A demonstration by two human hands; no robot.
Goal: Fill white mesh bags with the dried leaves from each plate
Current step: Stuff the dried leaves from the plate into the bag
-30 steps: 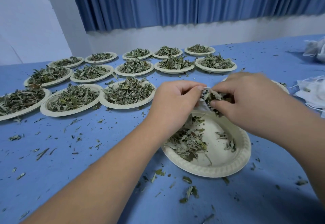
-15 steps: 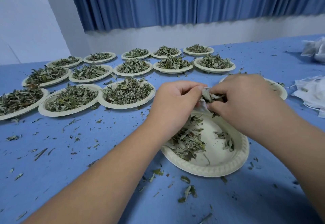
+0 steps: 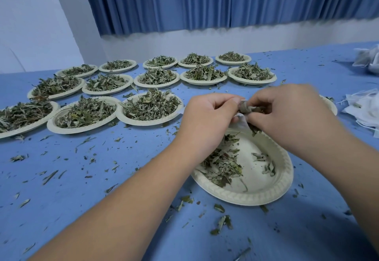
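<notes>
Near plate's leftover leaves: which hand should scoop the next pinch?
Probably the right hand: it pinches dried leaves at the white mesh bag, which the left hand grips above the near plate.

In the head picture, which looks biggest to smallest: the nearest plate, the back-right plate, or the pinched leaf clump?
1. nearest plate
2. back-right plate
3. pinched leaf clump
The two plates may really match; distance shrinks the far one.
</notes>
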